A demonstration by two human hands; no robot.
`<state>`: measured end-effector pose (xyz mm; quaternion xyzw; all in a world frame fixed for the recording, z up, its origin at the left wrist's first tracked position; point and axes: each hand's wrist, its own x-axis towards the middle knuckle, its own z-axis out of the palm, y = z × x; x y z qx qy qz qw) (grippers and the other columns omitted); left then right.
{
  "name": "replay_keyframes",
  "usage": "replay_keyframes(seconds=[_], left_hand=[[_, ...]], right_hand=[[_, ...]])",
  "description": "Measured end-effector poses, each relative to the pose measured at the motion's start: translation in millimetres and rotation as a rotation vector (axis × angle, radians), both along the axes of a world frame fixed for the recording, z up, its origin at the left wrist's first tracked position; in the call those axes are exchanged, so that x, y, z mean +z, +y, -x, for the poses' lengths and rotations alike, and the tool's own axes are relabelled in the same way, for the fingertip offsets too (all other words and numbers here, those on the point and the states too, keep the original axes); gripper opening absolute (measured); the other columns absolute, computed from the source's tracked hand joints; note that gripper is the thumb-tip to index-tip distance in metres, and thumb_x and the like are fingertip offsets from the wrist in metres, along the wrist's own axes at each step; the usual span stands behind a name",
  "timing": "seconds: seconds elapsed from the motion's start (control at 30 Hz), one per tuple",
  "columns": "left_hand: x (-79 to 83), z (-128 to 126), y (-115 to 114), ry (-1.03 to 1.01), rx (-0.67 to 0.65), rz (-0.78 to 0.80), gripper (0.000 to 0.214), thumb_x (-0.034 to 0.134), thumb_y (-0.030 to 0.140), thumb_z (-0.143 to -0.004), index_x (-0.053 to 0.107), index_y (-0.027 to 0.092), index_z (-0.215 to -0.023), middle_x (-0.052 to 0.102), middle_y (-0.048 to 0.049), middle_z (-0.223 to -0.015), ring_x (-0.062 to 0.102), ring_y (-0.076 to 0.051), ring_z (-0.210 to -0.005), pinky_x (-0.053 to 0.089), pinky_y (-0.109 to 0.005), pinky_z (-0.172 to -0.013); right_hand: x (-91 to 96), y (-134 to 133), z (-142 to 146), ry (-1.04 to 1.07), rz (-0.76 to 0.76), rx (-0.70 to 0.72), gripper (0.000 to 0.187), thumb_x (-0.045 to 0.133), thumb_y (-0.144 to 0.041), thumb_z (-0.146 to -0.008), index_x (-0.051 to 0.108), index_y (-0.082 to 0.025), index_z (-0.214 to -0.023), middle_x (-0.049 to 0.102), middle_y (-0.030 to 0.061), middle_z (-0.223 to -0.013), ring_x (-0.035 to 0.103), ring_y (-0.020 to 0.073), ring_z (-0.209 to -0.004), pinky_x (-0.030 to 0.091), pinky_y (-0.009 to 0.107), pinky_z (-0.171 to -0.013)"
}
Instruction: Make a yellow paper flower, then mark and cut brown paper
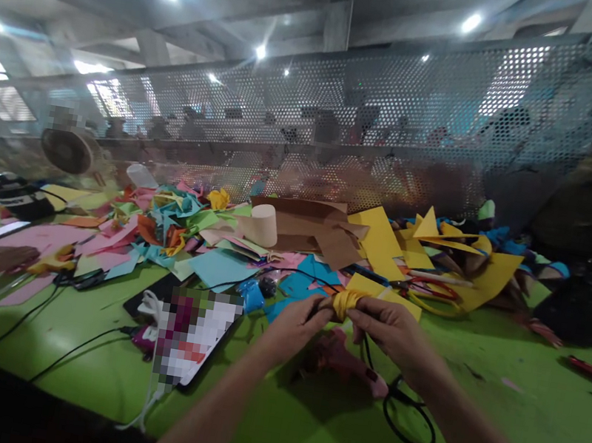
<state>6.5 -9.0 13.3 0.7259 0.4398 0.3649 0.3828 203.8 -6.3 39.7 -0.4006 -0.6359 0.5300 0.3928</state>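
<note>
A perforated metal partition (289,123) stands behind the green table (514,406). Reference for all positions: the yellow roll (346,304), apparently paper, held above the table.

Far left of the roll: a co-worker's hand (3,261) near a yellow glue gun (58,260); contact cannot be confirmed. Left of the roll and nearer the wearer: a phone (207,335). Left of the roll and behind it: a cream cup-shaped piece (264,225) among cut coloured paper. At the roll: the left hand (300,325) pinches the left end; the right hand (394,331) pinches the right end by the fingertips. Below the roll: a pink glue gun (346,366), held by neither hand. Right of the roll: a loop of black cable (434,438).

Step in hand, as judged: forming the roll between both hands. The next move appears to call for one steady pinch, lest the layers loosen.
</note>
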Motion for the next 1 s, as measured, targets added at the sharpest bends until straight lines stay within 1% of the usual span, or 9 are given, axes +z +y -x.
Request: replay_keyframes(seconds=[0.1,0.17,0.27,0.4,0.53,0.63,0.7,0.83,1.0], left_hand=[[2.7,1,-2,-0.023,-0.032,0.018,0.027,0.046,0.042,-0.096,0.059,0.019,-0.102,0.063,-0.0027,-0.098,0.056,-0.019,-0.091,0.043,-0.03,-0.084],[4.1,1,-3,-0.028,-0.037,0.031,0.026,0.047,0.041,-0.095,0.058,0.019,-0.103,0.062,-0.0024,-0.098,0.055,-0.019,-0.091,0.043,-0.03,-0.085],[4.9,1,-4,-0.036,-0.039,0.043,0.025,0.048,0.04,-0.094,0.058,0.019,-0.102,0.062,-0.0024,-0.097,0.055,-0.02,-0.091,0.043,-0.031,-0.086],[4.1,1,-4,-0.042,-0.045,0.048,0.023,0.049,0.037,-0.093,0.059,0.018,-0.103,0.063,-0.003,-0.099,0.056,-0.02,-0.092,0.043,-0.032,-0.086],[2.4,1,-3,-0.041,-0.049,0.049,0.024,0.052,0.033,-0.091,0.059,0.018,-0.108,0.064,-0.0039,-0.101,0.057,-0.021,-0.092,0.044,-0.033,-0.087],[0.5,0,-3,-0.044,-0.05,0.049,0.023,0.052,0.032,-0.09,0.059,0.018,-0.107,0.065,-0.0038,-0.1,0.058,-0.021,-0.091,0.045,-0.033,-0.086],[-1.1,-1,-2,-0.042,-0.037,0.043,0.022,0.051,0.032,-0.091,0.06,0.018,-0.105,0.066,-0.0037,-0.101,0.059,-0.021,-0.092,0.045,-0.033,-0.086],[-5.7,-2,0,-0.045,-0.015,0.03,0.024,0.049,0.031,-0.092,0.061,0.018,-0.108,0.067,-0.0042,-0.105,0.06,-0.021,-0.094,0.045,-0.034,-0.089],[-8.6,-3,2,-0.038,-0.006,0.023,0.023,0.048,0.028,-0.091,0.061,0.018,-0.107,0.067,-0.0046,-0.106,0.06,-0.021,-0.094,0.045,-0.034,-0.088]], right_hand=[[3.2,-1,1,-0.025,0.025,-0.017,0.033,0.068,-0.05,-0.078,0.071,-0.017,-0.078,0.058,-0.0029,-0.054,0.048,0.0112,-0.048,0.034,0.024,-0.048],[4.8,-1,1,-0.038,0.025,-0.024,0.034,0.068,-0.051,-0.077,0.072,-0.017,-0.078,0.058,-0.0026,-0.054,0.046,0.0104,-0.046,0.031,0.024,-0.046],[5.3,0,0,-0.041,0.02,-0.021,0.035,0.068,-0.051,-0.076,0.072,-0.017,-0.079,0.06,-0.0015,-0.056,0.046,0.0106,-0.047,0.029,0.024,-0.045],[3.5,0,0,-0.031,0.026,-0.016,0.033,0.068,-0.05,-0.077,0.072,-0.017,-0.081,0.059,-0.0023,-0.054,0.043,0.0097,-0.046,0.027,0.023,-0.045],[1.2,0,1,-0.04,-0.001,-0.018,0.031,0.066,-0.048,-0.079,0.071,-0.017,-0.075,0.058,-0.0022,-0.054,0.041,0.0087,-0.045,0.026,0.023,-0.044],[-0.7,1,0,-0.043,-0.012,-0.01,0.031,0.066,-0.048,-0.079,0.071,-0.018,-0.076,0.058,-0.0024,-0.054,0.043,0.0093,-0.046,0.029,0.023,-0.045],[-1.7,2,0,-0.039,-0.021,-0.003,0.031,0.066,-0.048,-0.079,0.072,-0.018,-0.077,0.059,-0.0021,-0.055,0.046,0.0103,-0.047,0.033,0.023,-0.047],[-2.3,3,1,-0.026,-0.017,0.007,0.032,0.067,-0.049,-0.078,0.071,-0.018,-0.077,0.062,-0.001,-0.058,0.054,0.0128,-0.053,0.041,0.025,-0.056],[-5.1,4,1,-0.016,0.002,0.016,0.034,0.068,-0.05,-0.076,0.072,-0.017,-0.082,0.064,-0.0001,-0.061,0.054,0.0131,-0.053,0.042,0.026,-0.056]])
